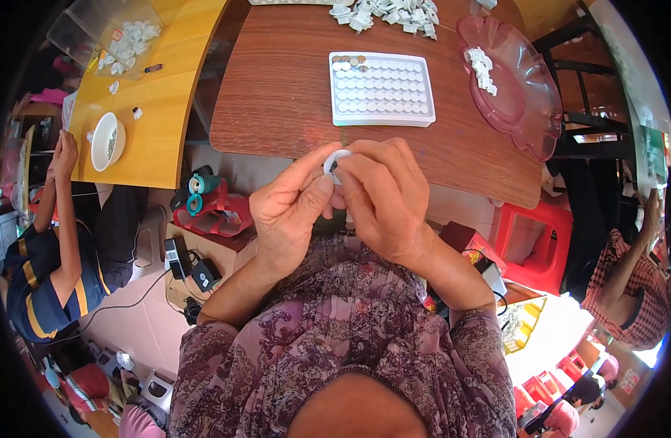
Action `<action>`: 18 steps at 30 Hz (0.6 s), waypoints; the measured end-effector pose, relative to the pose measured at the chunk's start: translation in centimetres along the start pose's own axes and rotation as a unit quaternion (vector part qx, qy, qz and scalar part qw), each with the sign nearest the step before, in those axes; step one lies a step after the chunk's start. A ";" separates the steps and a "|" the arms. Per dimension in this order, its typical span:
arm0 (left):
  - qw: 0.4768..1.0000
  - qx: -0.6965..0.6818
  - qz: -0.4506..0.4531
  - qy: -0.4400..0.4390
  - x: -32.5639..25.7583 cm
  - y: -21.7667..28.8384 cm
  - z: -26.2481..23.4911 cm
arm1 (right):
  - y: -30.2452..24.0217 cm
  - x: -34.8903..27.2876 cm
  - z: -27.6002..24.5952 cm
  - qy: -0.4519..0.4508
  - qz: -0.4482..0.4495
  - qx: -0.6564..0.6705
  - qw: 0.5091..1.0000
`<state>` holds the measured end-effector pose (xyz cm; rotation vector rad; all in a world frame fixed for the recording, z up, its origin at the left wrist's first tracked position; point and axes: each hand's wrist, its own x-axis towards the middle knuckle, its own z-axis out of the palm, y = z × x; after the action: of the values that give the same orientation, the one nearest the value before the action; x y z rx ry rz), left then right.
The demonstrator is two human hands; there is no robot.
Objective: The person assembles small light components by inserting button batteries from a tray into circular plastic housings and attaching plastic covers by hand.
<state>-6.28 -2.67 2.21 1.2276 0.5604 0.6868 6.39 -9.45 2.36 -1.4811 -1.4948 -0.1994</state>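
Left hand (288, 212): thumb and forefinger pinch the small white plastic ring (336, 158).
Right hand (383, 193): fingers closed on the same ring, apparently pressing something dark into it.
Beyond the grip: white rectangular plastic tray (381, 89) on the brown wooden tabletop (277, 87).

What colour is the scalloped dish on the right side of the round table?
The scalloped dish is translucent pink, seen in the head view, with small white parts in it.
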 end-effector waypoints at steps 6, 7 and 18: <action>0.995 -0.073 -0.068 0.006 0.6 0.5 0.0 | 0.4 -0.6 0.3 0.037 0.053 0.077 0.995; 0.995 -0.072 -0.070 0.004 0.7 0.4 0.0 | 0.4 -0.7 0.3 0.038 0.060 0.082 0.994; 0.991 -0.095 -0.071 0.057 0.6 -0.6 0.5 | 0.0 -1.3 0.2 0.058 0.095 0.107 0.988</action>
<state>-5.42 -2.64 1.71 0.9658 0.6563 0.6763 5.93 -10.19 1.31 -1.4036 -1.2325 -0.0081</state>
